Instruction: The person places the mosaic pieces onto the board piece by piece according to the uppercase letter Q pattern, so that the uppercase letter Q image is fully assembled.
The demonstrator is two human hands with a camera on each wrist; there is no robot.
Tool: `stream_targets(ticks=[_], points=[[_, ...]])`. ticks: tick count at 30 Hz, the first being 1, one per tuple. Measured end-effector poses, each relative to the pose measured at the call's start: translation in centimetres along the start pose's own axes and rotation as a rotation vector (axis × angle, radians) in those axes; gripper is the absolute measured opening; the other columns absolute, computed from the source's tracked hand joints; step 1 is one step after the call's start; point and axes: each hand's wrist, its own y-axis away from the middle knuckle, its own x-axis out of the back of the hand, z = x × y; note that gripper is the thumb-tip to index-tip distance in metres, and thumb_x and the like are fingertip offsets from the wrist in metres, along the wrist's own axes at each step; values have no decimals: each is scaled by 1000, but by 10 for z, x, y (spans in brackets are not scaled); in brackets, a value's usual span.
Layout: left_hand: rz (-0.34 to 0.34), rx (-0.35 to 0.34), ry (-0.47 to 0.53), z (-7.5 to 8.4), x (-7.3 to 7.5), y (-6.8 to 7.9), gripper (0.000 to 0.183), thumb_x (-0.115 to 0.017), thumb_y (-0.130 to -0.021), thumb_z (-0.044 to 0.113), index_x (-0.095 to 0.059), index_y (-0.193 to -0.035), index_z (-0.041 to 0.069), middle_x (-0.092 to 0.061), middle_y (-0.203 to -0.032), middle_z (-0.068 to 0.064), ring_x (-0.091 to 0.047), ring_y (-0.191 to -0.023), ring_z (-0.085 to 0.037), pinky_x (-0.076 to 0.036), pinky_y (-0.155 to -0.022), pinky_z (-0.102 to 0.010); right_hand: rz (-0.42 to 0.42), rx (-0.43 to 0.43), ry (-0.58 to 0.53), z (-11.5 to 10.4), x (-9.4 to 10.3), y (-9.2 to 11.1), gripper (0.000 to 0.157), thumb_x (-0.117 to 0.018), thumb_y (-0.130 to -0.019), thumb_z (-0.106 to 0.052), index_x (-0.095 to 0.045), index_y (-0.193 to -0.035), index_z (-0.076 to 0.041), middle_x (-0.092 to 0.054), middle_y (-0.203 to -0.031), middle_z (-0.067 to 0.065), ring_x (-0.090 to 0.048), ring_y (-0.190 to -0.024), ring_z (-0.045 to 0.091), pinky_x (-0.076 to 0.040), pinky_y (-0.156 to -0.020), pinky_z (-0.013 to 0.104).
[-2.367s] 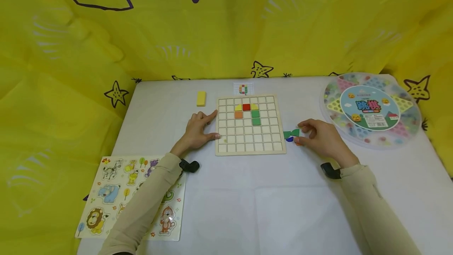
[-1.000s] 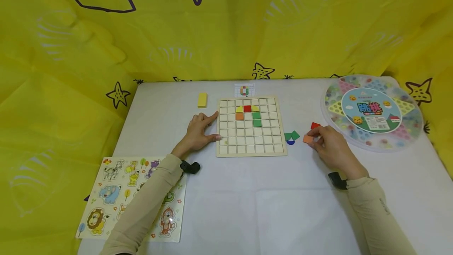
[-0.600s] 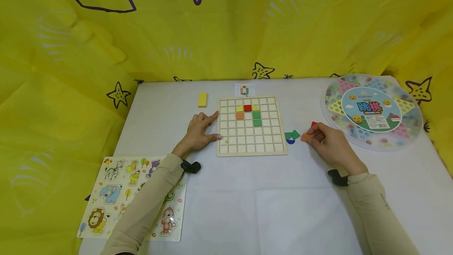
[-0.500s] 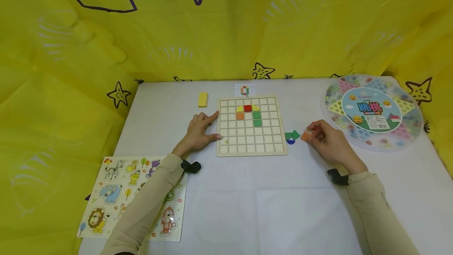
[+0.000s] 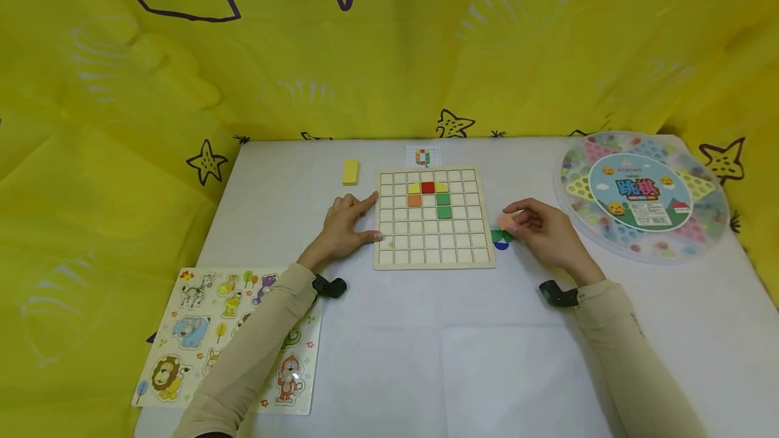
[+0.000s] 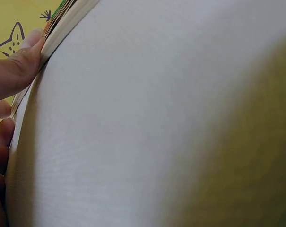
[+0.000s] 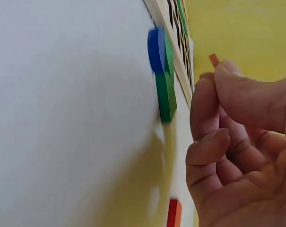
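My left hand [image 5: 342,227] rests against the left edge of a wooden grid board [image 5: 433,265], its thumb and forefinger spread along that edge. On the board, colored tiles form an arch: a red square [image 5: 428,187] between two yellow rounded pieces, an orange square [image 5: 414,201] on the left, and green squares [image 5: 444,211] on the right. Right of the board, my right hand [image 5: 550,234] pinches an orange tile [image 5: 506,222] between thumb and fingertips, raised off the table. Below it lie green tiles [image 7: 165,97] and a blue rounded tile [image 7: 156,49]. A red tile [image 7: 174,213] lies nearer the right wrist camera.
A small pattern card [image 5: 422,156] lies behind the board, and a yellow block [image 5: 350,172] at its back left. A round Chinese checkers box [image 5: 700,222] stands at right. An animal puzzle board [image 5: 243,384] lies front left, partly under the left sleeve. Yellow cloth [image 5: 389,73] hangs behind.
My right hand first goes right from the green tiles toward the red tile, pinches the orange tile, turns it, then carries it left toward the board. My left hand stays on the board's edge.
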Motion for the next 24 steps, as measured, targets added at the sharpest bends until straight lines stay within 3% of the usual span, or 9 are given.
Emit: stream_targets(ticks=[10,17,24], points=[[-4,3,1,0,0,0,92,-89,-87,32,-42,-164,16,-51,-108,-10,-37,-97,-26,-27,-87,-37,-26,-62,-50,-17,-26,-19,29,-82,-94,-14,-75,-121,-6,-79,-101,14,-71,-86,15,-50,-72,18],[1,-1,-8,-2,0,-1,92,-90,-86,32,-42,-164,16,-51,-108,-10,-37,-96,-25,-26,-86,-36,-54,-27,-101,-32,-45,-35,27,-83,-93,-12,-74,-117,-5,-77,-99,13,-72,-87,22,-51,-76,16],[-7,-8,-13,-2,-1,-1,91,-89,-87,32,-42,-163,16,-50,-107,-10,-36,-96,-25,-26,-86,-36,-72,-12,-119,-48,-60,-49,27,-85,-92,-15,-75,-115,-5,-76,-100,11,-70,-89,24,-52,-78,22]])
